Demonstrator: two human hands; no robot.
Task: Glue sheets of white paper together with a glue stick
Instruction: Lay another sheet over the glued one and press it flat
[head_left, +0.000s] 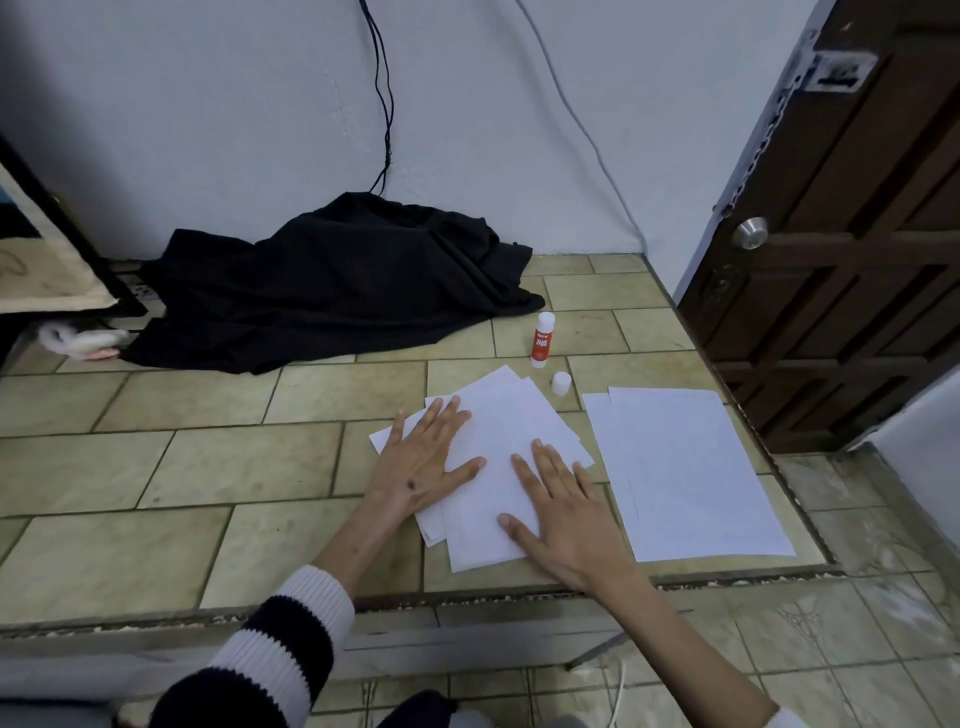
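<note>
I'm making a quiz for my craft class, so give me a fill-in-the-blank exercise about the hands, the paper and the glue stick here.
1. Both the left hand and the right hand press flat on the fanned pile of ____ paper.
2. The glue stick stands upright with its cap ____.
3. The neat stack of sheets lies to the ____ of the hands.
4. Behind the papers, a ____ cloth lies crumpled against the wall.

Missing words: white; off; right; black

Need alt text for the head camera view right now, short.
Both hands, left hand and right hand, press flat on a fanned stack of white sheets on a tiled surface. An uncapped glue stick stands behind, its cap alongside, more paper to the right.
</note>
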